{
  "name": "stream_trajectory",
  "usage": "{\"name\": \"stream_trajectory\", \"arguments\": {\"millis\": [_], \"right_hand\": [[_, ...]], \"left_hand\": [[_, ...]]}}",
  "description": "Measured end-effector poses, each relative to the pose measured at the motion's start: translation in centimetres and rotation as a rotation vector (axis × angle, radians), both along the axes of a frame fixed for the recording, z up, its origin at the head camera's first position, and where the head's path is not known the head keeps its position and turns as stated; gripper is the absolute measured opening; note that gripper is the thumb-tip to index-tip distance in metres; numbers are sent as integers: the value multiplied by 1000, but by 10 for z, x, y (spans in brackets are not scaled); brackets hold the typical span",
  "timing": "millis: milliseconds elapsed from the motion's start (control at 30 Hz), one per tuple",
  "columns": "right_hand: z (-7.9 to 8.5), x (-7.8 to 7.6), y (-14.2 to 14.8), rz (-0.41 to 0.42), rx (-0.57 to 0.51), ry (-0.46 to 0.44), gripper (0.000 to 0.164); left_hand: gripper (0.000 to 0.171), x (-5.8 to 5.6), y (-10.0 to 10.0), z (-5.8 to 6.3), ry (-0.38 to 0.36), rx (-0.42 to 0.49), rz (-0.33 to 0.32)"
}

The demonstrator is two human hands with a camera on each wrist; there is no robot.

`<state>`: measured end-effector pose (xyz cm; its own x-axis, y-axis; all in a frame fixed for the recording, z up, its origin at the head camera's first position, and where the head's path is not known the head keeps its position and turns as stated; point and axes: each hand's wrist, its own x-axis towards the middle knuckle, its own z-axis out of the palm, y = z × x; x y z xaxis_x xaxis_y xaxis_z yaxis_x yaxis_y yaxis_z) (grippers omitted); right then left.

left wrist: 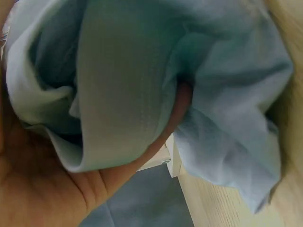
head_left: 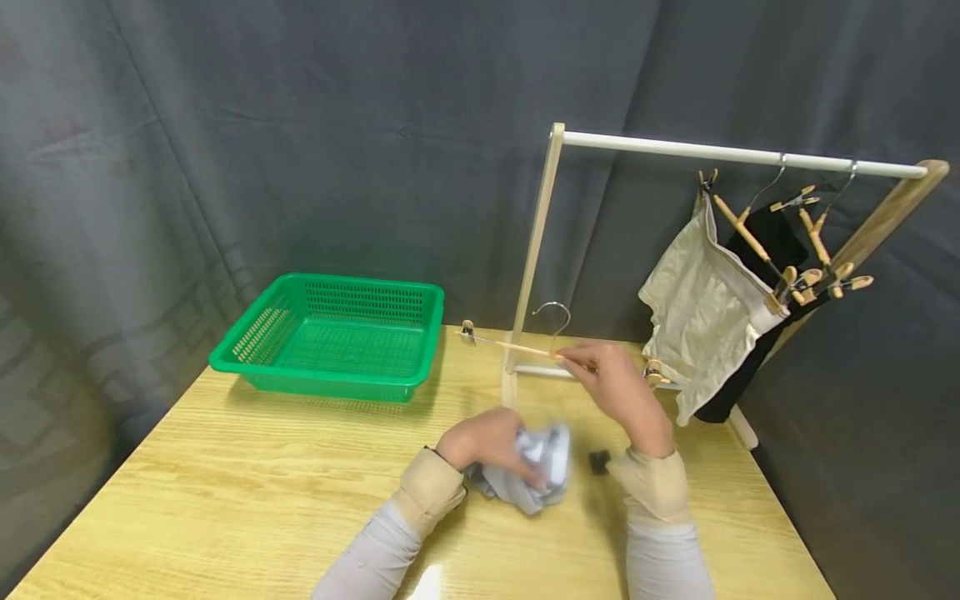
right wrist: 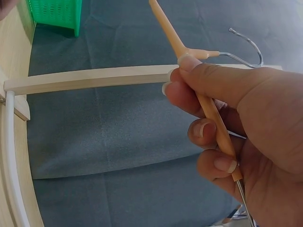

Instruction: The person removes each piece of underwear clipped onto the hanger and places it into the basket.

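Note:
My left hand (head_left: 489, 442) grips a bunched light blue garment (head_left: 555, 458) just over the table, its outline blurred in the head view. The left wrist view shows the stitched band of this garment (left wrist: 113, 94), with the thumb and fingers around the cloth. In my right hand (head_left: 618, 390) is a wooden clip hanger (head_left: 517, 346), pinched near the middle of its bar. Its metal hook points up, and a clip (head_left: 468, 332) shows at the left end. Seen from the right wrist, the thumb and fingers curl about the hanger bar (right wrist: 165, 23).
A green basket (head_left: 322, 382) stands at the back left. On the right is a rack with a white rail (head_left: 667, 148); pale shorts (head_left: 693, 300) and a black garment (head_left: 738, 367) hang there from clip hangers. A small black object (head_left: 598, 462) lies by my right wrist.

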<state>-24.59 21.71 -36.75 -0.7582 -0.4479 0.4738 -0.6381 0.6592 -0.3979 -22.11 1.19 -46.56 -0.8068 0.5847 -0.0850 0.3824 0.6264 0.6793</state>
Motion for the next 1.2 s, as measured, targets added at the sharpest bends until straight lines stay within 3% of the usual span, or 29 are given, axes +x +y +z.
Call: {"name": "stream_trajectory", "arguments": {"millis": [200,333,400,467,533,633,733,833,1000,1200], "right_hand": [[0,-1,1,-7,10,-1,21],[0,-2,2,-16,16,-4,20],[-1,-2,2,-22,19,-4,20],[-2,-2,3,-27,23,-7,20],[-3,-2,3,-28,24,-14,20],[-4,-3,3,-33,25,-19,21],[-4,-3,2,-31,24,-23,21],[-5,-3,1,-33,34,-24,21],[-5,-4,-1,-54,74,-6,22],[-6,-5,-3,-68,97,26,22]], "left_hand": [[22,-7,1,-4,172,-76,-95],[49,-9,0,-5,232,-38,-137],[63,-9,0,-6,230,-32,-143],[63,-9,-1,-7,224,-28,-148],[52,-8,-1,-8,216,-39,-147],[21,-9,-1,-9,224,-19,-157],[11,-9,-2,-10,201,8,-146],[18,-7,-3,-10,164,2,-102],[46,-5,-5,-11,94,-44,-18],[27,-6,-5,-14,68,-91,-30]]}}
